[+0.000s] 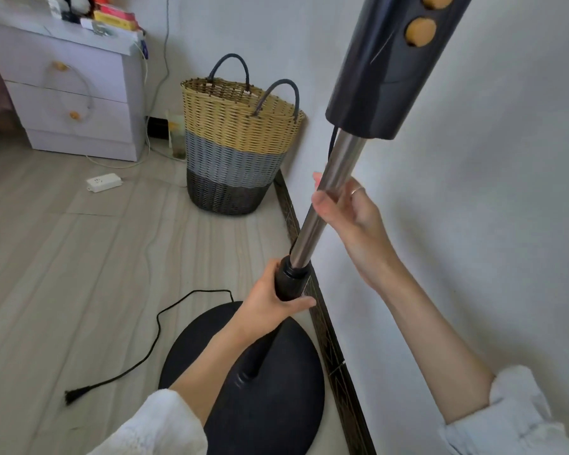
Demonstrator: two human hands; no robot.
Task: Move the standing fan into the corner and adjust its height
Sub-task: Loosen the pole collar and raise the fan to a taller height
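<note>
Left hand (pixel 270 300) curled tight round the black plastic height collar (pixel 289 279) of the standing fan, at lower centre of the frame. Right hand (pixel 349 208) just above, fingers wrapped round the shiny steel inner pole (pixel 329 198). Round black fan base (pixel 276 405) below both hands, beside the dark skirting board (pixel 329 343) of the white wall, near the striped woven basket (pixel 237 149).

sleeves (pixel 519 418): white, pushed up, forearms bare | left one fuzzy | right hand (pixel 352 211): thin ring

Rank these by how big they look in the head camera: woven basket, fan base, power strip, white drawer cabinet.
1. fan base, though nearness inflates it
2. white drawer cabinet and woven basket, too alike to rank
3. power strip, clearly smallest
</note>
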